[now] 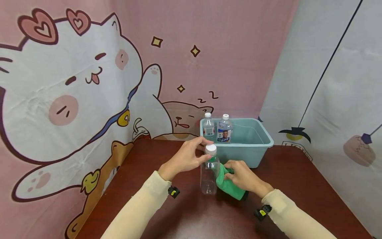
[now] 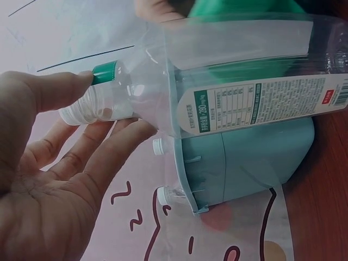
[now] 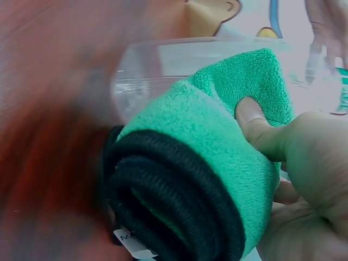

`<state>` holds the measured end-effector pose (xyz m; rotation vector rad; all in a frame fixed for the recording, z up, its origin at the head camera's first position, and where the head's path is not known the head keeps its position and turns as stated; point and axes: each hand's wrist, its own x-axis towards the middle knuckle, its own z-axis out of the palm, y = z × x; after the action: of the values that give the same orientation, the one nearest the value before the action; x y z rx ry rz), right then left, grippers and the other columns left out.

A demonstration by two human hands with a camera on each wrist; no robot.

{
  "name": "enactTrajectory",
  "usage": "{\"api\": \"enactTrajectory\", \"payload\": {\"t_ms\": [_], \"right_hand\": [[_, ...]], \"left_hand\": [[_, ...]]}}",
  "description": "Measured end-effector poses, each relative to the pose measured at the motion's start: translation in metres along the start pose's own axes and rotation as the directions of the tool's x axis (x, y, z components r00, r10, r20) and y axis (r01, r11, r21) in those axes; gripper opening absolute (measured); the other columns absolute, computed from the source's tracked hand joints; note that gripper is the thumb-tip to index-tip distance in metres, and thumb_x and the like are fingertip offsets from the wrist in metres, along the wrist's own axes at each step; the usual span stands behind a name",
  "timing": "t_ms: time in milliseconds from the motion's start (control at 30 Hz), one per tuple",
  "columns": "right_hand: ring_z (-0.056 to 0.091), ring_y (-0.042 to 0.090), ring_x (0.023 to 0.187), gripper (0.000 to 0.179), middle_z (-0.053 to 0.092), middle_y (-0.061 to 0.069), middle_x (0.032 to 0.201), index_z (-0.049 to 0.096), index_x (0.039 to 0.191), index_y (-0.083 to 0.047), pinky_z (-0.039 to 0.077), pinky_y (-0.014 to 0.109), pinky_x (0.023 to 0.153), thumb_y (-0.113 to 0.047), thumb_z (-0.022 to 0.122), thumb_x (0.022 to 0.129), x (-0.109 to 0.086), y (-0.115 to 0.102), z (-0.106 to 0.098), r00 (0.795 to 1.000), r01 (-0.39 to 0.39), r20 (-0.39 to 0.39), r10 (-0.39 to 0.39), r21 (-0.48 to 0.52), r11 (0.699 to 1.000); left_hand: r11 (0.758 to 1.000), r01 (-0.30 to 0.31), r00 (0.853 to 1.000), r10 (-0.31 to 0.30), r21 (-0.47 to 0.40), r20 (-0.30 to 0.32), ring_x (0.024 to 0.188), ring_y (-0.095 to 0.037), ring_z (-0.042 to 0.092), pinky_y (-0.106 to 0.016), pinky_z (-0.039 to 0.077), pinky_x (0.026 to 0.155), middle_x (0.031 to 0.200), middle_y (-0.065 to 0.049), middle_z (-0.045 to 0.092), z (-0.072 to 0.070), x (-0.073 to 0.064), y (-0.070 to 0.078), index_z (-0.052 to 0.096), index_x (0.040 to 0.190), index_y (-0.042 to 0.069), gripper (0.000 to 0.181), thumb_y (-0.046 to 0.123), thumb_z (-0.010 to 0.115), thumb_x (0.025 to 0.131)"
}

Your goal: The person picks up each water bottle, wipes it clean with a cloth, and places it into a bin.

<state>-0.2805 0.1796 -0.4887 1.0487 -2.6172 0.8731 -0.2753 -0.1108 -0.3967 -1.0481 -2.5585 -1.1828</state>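
A clear plastic bottle (image 1: 208, 181) with a white cap (image 1: 211, 148) stands upright on the table. My left hand (image 1: 188, 154) holds it at the neck and cap, the thumb on a green band (image 2: 105, 72) at the neck. A printed label (image 2: 266, 106) runs along the bottle's side in the left wrist view. My right hand (image 1: 243, 176) grips a folded green cloth (image 3: 217, 136) with dark edging (image 3: 179, 163), the thumb pressed into its upper part. The cloth lies right at the bottle's right side and overlaps it in the right wrist view.
Behind the hands stands a light blue plastic bin (image 1: 238, 154). Two white-capped bottles stand in its left part, one (image 1: 208, 127) left of another with a blue label (image 1: 223, 135). The reddish-brown table (image 1: 298, 186) meets a cartoon-printed curtain (image 1: 238, 49) at the back.
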Motion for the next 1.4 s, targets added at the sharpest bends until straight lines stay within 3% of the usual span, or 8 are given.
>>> {"api": "enactTrajectory", "payload": {"t_ms": [367,533,733,1100,1400], "right_hand": [[0.078,0.012,0.098,0.023,0.086,-0.001,0.114,0.090,0.123,-0.012,0.063,0.028,0.079,-0.010,0.093,0.100,0.018,-0.025,-0.036,0.989,0.006,-0.148,-0.003,0.021,1.000],[0.071,0.011,0.095,0.024,0.083,0.002,0.115,0.089,0.127,-0.011,0.061,0.026,0.076,-0.015,0.091,0.104,0.028,-0.037,-0.039,0.987,0.012,-0.163,-0.001,0.068,0.998],[0.073,0.014,0.097,0.024,0.084,0.004,0.116,0.089,0.125,-0.009,0.060,0.028,0.080,-0.012,0.092,0.102,0.027,-0.038,-0.037,0.982,0.012,-0.189,-0.006,0.032,0.999],[0.076,0.017,0.102,0.026,0.083,0.005,0.118,0.089,0.126,-0.006,0.062,0.030,0.081,-0.009,0.092,0.100,0.027,-0.036,-0.037,0.989,0.010,-0.151,-0.009,0.003,1.000],[0.078,0.019,0.103,0.024,0.082,0.001,0.113,0.090,0.123,-0.006,0.065,0.032,0.084,-0.010,0.093,0.099,0.019,-0.029,-0.035,0.992,-0.042,-0.124,0.039,-0.022,0.999]], "left_hand": [[0.999,-0.018,1.000,0.018,0.027,-0.001,0.129,-0.027,0.081,-0.043,0.070,0.109,0.148,-0.010,0.078,-0.001,0.001,0.001,0.068,0.151,0.010,0.048,0.014,0.087,0.107],[0.999,-0.019,1.000,0.019,0.036,-0.005,0.129,-0.028,0.081,-0.046,0.069,0.110,0.148,-0.008,0.078,0.000,0.001,-0.001,0.069,0.150,0.011,0.046,0.014,0.087,0.108],[0.999,-0.015,1.000,0.015,0.039,0.003,0.130,-0.027,0.081,-0.043,0.069,0.110,0.149,-0.007,0.078,0.000,0.002,0.000,0.070,0.150,0.012,0.046,0.016,0.087,0.107],[0.999,-0.020,1.000,0.020,0.049,-0.002,0.129,-0.023,0.082,-0.040,0.070,0.109,0.151,-0.006,0.077,0.001,0.003,0.000,0.069,0.151,0.012,0.048,0.015,0.087,0.107],[0.999,-0.012,1.000,0.012,0.034,-0.006,0.129,-0.025,0.082,-0.041,0.070,0.109,0.148,-0.007,0.078,0.001,0.001,0.000,0.069,0.152,0.012,0.049,0.013,0.087,0.107]]}}
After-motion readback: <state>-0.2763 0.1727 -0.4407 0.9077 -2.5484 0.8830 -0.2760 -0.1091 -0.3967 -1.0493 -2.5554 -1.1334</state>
